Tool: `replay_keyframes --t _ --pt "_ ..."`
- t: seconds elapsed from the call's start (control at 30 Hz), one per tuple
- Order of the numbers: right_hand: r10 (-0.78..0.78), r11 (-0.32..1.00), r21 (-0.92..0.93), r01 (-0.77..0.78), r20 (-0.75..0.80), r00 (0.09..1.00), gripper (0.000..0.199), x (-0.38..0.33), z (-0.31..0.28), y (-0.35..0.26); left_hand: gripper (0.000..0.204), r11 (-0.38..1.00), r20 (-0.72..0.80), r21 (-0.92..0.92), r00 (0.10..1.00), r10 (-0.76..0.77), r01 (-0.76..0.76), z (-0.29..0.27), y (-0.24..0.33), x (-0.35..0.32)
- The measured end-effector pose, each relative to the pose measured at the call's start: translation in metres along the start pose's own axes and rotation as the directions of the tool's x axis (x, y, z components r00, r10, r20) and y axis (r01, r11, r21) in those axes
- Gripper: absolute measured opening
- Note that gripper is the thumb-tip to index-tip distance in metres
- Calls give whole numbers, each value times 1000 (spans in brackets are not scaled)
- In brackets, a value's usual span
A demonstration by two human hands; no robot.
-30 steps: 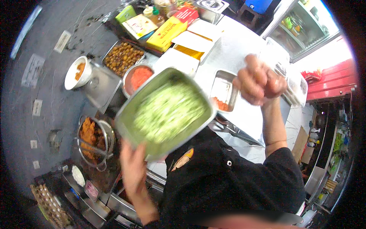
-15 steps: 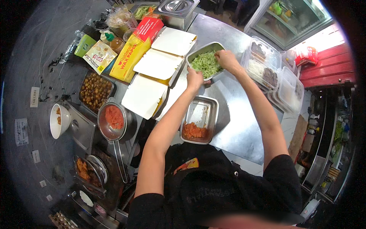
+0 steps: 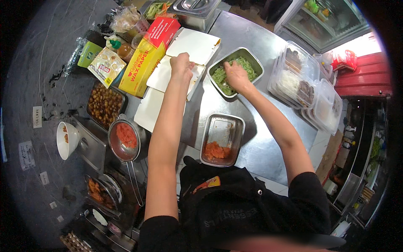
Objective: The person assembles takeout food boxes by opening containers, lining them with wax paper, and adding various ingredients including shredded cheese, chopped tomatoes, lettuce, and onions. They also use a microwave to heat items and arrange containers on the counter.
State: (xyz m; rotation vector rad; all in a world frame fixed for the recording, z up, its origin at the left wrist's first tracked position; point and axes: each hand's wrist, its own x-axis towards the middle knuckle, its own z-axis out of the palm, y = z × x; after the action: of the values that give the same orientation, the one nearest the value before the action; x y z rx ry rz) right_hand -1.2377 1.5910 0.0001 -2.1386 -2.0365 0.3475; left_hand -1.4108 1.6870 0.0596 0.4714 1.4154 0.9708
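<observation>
My right hand (image 3: 237,78) reaches into a deep metal pan (image 3: 261,75) of shredded green vegetable (image 3: 247,64), its fingers curled down into the shreds. Three white takeout cartons (image 3: 195,45) lie in a slanting row with their lids down. My left hand (image 3: 181,66), fingers curled, is over the middle carton; whether it pinches the lid or anything else is hidden. Between my forearms, nearer to me, stands a second metal pan (image 3: 226,126) with some chopped orange-red food (image 3: 216,150) at its near end.
A yellow-and-red wax paper box (image 3: 142,63) lies left of the cartons. Further left are a pan of small brown round food (image 3: 103,103) and a strainer (image 3: 126,143) with red pulp. Stacked clear containers (image 3: 294,75) stand on the right.
My left hand has left the pan's rim and moved left over the cartons. My right hand has gone deeper into the shreds, and the pan now sits at another angle.
</observation>
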Motion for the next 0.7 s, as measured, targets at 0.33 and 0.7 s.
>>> replay_keyframes --t 0.33,0.7 --pt "70 894 442 -75 27 997 30 -16 -70 15 52 1000 350 -22 937 18 -11 10 51 22" --pt "216 659 718 -226 107 970 25 -19 -73 29 24 975 370 176 927 59 -132 27 97 38"
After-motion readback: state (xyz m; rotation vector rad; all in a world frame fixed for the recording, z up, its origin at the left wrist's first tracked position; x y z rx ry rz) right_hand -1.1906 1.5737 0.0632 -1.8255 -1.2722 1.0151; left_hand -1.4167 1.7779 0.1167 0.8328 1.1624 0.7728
